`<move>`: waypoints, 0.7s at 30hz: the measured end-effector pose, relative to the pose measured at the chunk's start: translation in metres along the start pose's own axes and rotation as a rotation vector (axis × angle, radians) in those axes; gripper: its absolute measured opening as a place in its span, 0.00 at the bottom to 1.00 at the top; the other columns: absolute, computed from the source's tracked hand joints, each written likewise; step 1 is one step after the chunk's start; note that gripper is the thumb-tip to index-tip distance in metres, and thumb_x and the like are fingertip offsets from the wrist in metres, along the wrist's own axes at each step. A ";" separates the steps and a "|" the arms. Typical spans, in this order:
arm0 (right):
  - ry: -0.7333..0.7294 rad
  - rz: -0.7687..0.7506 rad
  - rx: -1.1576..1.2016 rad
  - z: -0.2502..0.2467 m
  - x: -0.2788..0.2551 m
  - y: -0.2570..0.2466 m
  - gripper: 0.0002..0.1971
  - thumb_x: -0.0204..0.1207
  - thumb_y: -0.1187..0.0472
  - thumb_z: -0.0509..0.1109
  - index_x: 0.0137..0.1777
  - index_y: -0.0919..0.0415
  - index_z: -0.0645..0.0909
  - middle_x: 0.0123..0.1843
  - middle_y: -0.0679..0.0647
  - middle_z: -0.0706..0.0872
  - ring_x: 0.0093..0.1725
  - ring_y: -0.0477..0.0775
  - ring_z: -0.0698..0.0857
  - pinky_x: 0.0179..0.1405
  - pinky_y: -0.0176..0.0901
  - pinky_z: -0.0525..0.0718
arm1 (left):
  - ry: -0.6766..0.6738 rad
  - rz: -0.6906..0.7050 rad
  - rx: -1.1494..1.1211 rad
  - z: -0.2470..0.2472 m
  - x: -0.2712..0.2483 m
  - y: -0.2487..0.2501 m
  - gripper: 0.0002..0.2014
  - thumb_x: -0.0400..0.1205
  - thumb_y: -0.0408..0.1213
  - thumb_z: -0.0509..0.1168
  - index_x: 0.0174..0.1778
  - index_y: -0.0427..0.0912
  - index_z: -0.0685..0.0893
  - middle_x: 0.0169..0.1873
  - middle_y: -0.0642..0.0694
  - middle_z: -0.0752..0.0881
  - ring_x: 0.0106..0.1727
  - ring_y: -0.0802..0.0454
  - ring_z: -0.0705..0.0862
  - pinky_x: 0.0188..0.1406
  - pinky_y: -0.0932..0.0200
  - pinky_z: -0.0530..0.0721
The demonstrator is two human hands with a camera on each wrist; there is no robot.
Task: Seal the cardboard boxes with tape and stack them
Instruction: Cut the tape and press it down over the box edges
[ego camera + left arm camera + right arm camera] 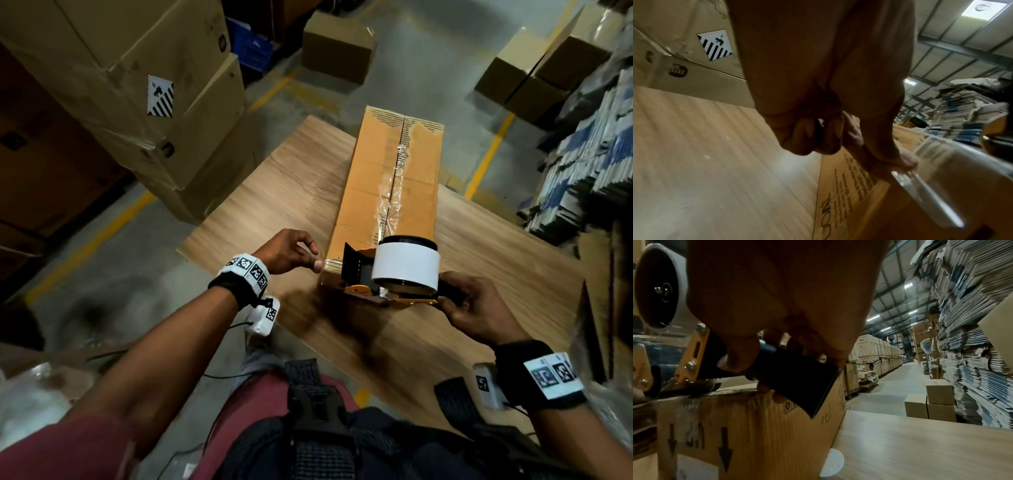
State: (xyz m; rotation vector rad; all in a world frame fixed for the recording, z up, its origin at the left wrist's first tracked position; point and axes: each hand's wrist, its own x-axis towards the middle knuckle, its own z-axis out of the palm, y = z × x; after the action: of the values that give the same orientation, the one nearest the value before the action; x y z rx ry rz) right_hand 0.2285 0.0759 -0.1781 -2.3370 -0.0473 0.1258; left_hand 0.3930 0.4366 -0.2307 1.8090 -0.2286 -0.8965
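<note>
A long cardboard box lies lengthwise on the wooden table. Wrinkled clear tape runs along its top seam. A yellow and black tape dispenser with a white roll sits at the box's near end. My right hand grips its black handle, with the dispenser's metal front on the box's top edge. My left hand is at the near left corner, fingers curled. Its thumb tip presses the box's edge beside a shiny tape strip.
Large stacked cartons stand close on the left of the table. A small closed box sits on the floor ahead and more boxes at the back right. Piles of flattened cartons line the right side.
</note>
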 end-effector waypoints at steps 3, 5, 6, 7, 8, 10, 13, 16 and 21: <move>-0.022 0.014 0.014 -0.002 0.000 -0.003 0.17 0.74 0.78 0.76 0.56 0.58 0.92 0.41 0.36 0.92 0.36 0.40 0.87 0.34 0.28 0.78 | -0.045 -0.062 0.035 -0.002 0.008 0.001 0.14 0.78 0.33 0.82 0.53 0.38 0.84 0.36 0.43 0.94 0.28 0.61 0.84 0.26 0.68 0.74; -0.032 0.028 0.033 -0.003 0.002 -0.003 0.17 0.74 0.77 0.77 0.56 0.58 0.92 0.43 0.37 0.93 0.39 0.40 0.89 0.36 0.34 0.83 | -0.042 -0.137 0.034 -0.005 0.015 -0.005 0.15 0.76 0.39 0.83 0.53 0.43 0.86 0.35 0.47 0.92 0.27 0.57 0.75 0.24 0.64 0.68; -0.039 0.040 0.039 -0.005 0.002 -0.003 0.17 0.74 0.76 0.78 0.57 0.57 0.92 0.45 0.40 0.94 0.42 0.44 0.92 0.40 0.43 0.87 | -0.037 -0.165 0.044 -0.004 0.017 -0.009 0.16 0.76 0.43 0.83 0.55 0.44 0.87 0.36 0.47 0.92 0.29 0.57 0.75 0.24 0.64 0.68; -0.047 0.051 0.043 -0.006 0.003 -0.004 0.16 0.75 0.75 0.79 0.57 0.56 0.92 0.47 0.42 0.95 0.47 0.49 0.93 0.45 0.50 0.90 | -0.028 -0.178 0.070 0.000 0.019 -0.016 0.16 0.78 0.45 0.82 0.55 0.45 0.87 0.37 0.50 0.93 0.29 0.59 0.78 0.24 0.65 0.71; -0.058 0.058 0.047 -0.008 0.004 -0.004 0.16 0.75 0.74 0.79 0.58 0.56 0.93 0.49 0.42 0.95 0.50 0.50 0.94 0.49 0.53 0.91 | -0.012 -0.178 0.089 0.005 0.019 -0.023 0.14 0.80 0.46 0.80 0.54 0.44 0.87 0.34 0.54 0.92 0.27 0.63 0.80 0.23 0.68 0.73; -0.075 0.068 0.035 -0.010 0.006 -0.005 0.17 0.74 0.74 0.79 0.59 0.56 0.92 0.51 0.41 0.95 0.53 0.46 0.93 0.53 0.53 0.92 | 0.035 -0.200 0.010 0.023 0.018 -0.042 0.10 0.83 0.45 0.77 0.48 0.42 0.87 0.28 0.56 0.89 0.23 0.64 0.79 0.22 0.69 0.74; -0.078 0.077 0.012 -0.010 0.005 -0.011 0.18 0.74 0.74 0.79 0.59 0.53 0.92 0.51 0.37 0.94 0.53 0.41 0.92 0.54 0.47 0.91 | 0.120 -0.236 -0.160 0.044 0.015 -0.059 0.12 0.83 0.48 0.74 0.45 0.42 0.87 0.31 0.47 0.91 0.17 0.58 0.76 0.18 0.66 0.70; -0.083 0.104 0.034 -0.011 0.005 -0.013 0.18 0.75 0.76 0.78 0.58 0.55 0.92 0.50 0.36 0.94 0.50 0.36 0.92 0.48 0.35 0.88 | 0.278 -0.215 -0.194 0.049 0.012 -0.068 0.09 0.81 0.39 0.79 0.45 0.38 0.88 0.32 0.46 0.90 0.21 0.63 0.81 0.25 0.63 0.79; -0.111 0.116 0.093 -0.012 0.009 -0.014 0.17 0.76 0.75 0.78 0.59 0.57 0.92 0.50 0.39 0.95 0.52 0.39 0.92 0.48 0.27 0.85 | 0.715 0.135 -0.181 0.045 -0.020 -0.023 0.11 0.78 0.47 0.81 0.51 0.47 0.92 0.46 0.53 0.94 0.46 0.57 0.90 0.51 0.47 0.91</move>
State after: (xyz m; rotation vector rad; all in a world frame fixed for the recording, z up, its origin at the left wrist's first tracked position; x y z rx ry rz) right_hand 0.2389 0.0772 -0.1604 -2.2384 0.0388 0.3092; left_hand 0.3430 0.4240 -0.2488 1.8026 0.1802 -0.1347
